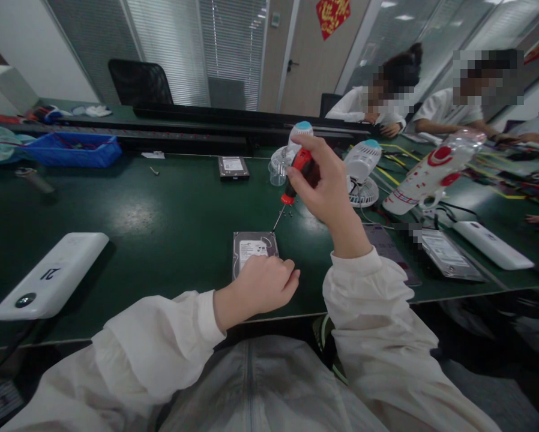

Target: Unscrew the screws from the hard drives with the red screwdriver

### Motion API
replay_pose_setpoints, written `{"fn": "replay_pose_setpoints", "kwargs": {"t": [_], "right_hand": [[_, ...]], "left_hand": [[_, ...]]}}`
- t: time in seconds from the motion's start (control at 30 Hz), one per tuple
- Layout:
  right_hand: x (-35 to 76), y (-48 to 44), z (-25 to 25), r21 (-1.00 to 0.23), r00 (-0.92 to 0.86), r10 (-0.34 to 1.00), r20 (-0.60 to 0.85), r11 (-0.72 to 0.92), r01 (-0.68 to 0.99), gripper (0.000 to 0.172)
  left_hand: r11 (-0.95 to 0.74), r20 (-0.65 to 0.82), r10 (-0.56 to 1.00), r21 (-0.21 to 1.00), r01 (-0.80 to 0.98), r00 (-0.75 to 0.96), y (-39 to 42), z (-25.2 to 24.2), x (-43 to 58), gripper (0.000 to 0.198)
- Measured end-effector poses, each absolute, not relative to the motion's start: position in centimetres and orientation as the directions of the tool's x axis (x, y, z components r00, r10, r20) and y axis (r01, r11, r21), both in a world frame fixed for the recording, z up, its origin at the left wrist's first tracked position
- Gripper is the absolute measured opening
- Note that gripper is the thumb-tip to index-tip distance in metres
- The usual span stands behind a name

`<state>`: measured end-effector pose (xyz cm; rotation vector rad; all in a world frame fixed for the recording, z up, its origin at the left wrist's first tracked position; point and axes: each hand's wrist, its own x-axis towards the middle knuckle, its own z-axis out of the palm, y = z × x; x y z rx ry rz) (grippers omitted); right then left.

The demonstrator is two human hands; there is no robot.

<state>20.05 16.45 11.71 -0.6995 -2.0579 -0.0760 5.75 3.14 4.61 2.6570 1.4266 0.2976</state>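
A silver hard drive (252, 247) with a white label lies flat on the green table (161, 228) near its front edge. My left hand (261, 285) rests on the drive's near side, fingers curled and pressed against it. My right hand (326, 183) is closed round the red and black handle of a screwdriver (296, 180). The screwdriver slants down to the left, and its thin tip sits at the drive's far right corner. Both my sleeves are white.
A second hard drive (233, 167), a clear plastic cup (279, 168) and a small white fan (362, 171) stand farther back. A white power bank (48, 276) lies at left, a blue bin (74, 149) far left. Two more drives (447, 255), a white bottle-shaped device (431, 174) and other seated people are at right.
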Motion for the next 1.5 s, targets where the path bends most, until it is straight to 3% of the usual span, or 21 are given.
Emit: {"fn": "replay_pose_setpoints", "kwargs": {"t": [0.17, 0.37, 0.6, 0.9, 1.13, 1.27, 1.5], "right_hand": [[20.0, 16.5, 11.7, -0.22, -0.379, 0.488, 0.786, 0.794, 0.566, 0.041], [20.1, 16.3, 11.6, -0.231, -0.439, 0.474, 0.763, 0.835, 0.499, 0.046], [20.2, 16.6, 11.4, -0.229, -0.337, 0.483, 0.808, 0.785, 0.576, 0.041], [20.0, 16.7, 11.3, -0.277, -0.332, 0.466, 0.82, 0.831, 0.483, 0.033], [19.9, 17.5, 10.9, -0.287, -0.31, 0.464, 0.83, 0.831, 0.477, 0.039], [19.8, 17.7, 10.9, -0.235, -0.307, 0.395, 0.866, 0.862, 0.449, 0.047], [20.0, 17.1, 11.4, -0.247, -0.383, 0.455, 0.804, 0.841, 0.482, 0.033]], "left_hand": [[-0.555, 0.124, 0.832, 0.196, 0.808, 0.541, 3.1, 4.5, 5.7, 0.042], [-0.552, 0.113, 0.834, 0.197, 0.81, 0.541, 3.1, 4.7, 5.7, 0.042], [-0.545, 0.11, 0.838, 0.198, 0.815, 0.534, 3.1, 4.7, 5.7, 0.042], [-0.544, 0.113, 0.839, 0.191, 0.817, 0.532, 3.1, 4.5, 5.7, 0.043], [-0.543, 0.088, 0.839, 0.194, 0.817, 0.537, 3.1, 4.7, 5.8, 0.043], [-0.543, 0.097, 0.839, 0.195, 0.816, 0.535, 3.1, 4.7, 5.8, 0.043], [-0.539, 0.104, 0.842, 0.198, 0.819, 0.529, 3.1, 4.7, 5.8, 0.043]]}}
